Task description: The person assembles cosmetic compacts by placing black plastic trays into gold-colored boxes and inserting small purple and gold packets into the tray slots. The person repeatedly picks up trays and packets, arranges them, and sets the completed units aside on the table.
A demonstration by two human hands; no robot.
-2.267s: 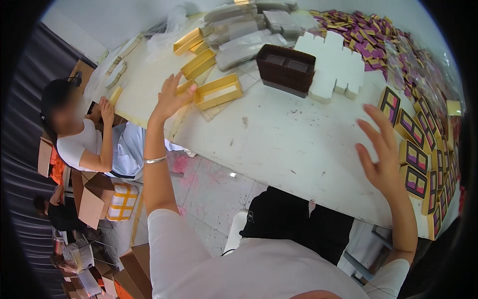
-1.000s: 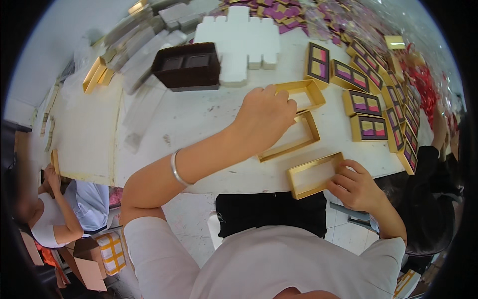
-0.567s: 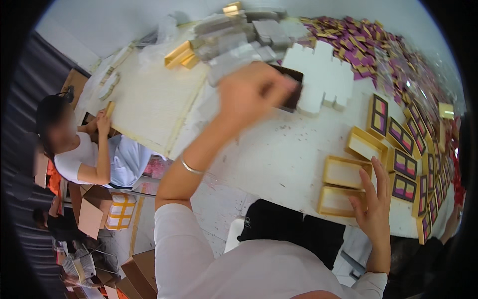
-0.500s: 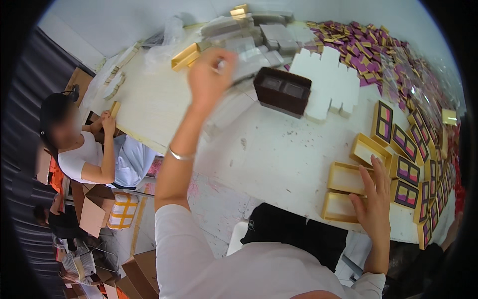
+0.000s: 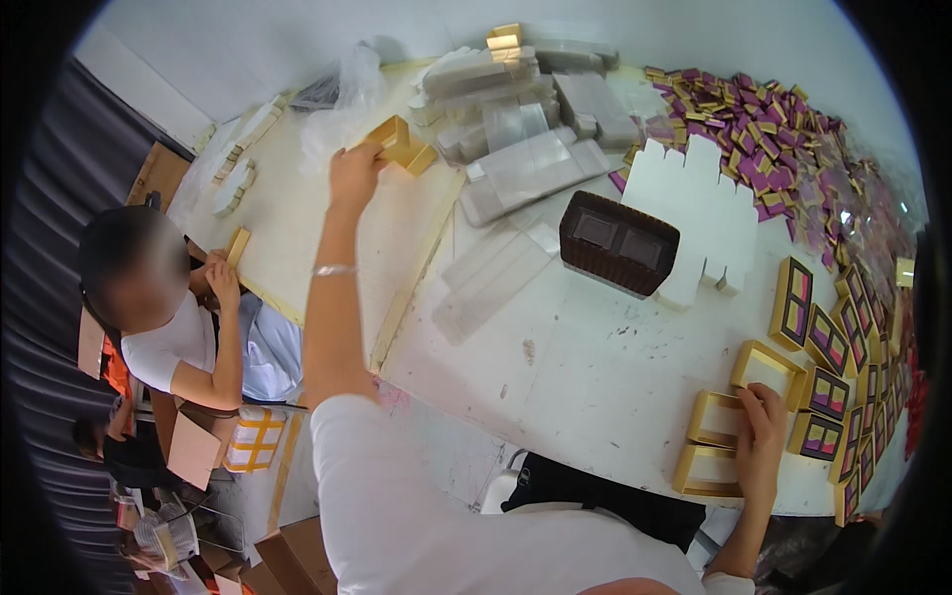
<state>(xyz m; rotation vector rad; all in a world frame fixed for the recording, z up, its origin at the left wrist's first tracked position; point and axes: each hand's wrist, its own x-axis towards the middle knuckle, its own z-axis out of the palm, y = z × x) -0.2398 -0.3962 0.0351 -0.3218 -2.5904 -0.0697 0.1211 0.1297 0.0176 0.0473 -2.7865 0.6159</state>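
Observation:
My left hand (image 5: 355, 178) is stretched out to the far left of the table, its fingers closed on the edge of an open gold box (image 5: 400, 147). At the right, my right hand (image 5: 761, 436) has its fingers bent together at the right end of an empty gold box (image 5: 712, 418), seemingly gripping its wall. Two more empty gold boxes lie beside it, one behind (image 5: 769, 369) and one in front (image 5: 706, 470). Right of that hand, several gold boxes (image 5: 821, 436) hold dark inserts with pink, purple and yellow pieces.
A dark brown tray (image 5: 615, 246) stands mid-table beside stacked white card pieces (image 5: 716, 213). Clear plastic sleeves (image 5: 535, 178) lie behind it. Many small purple-and-gold boxes (image 5: 754, 129) are heaped at the back right. Another person (image 5: 169, 307) sits at the left, holding a gold piece (image 5: 238, 245).
My left hand has moved left and closed on the gold box at the far side, which is now tilted. My right hand's spread fingers have drawn together at the empty box. The view has shifted.

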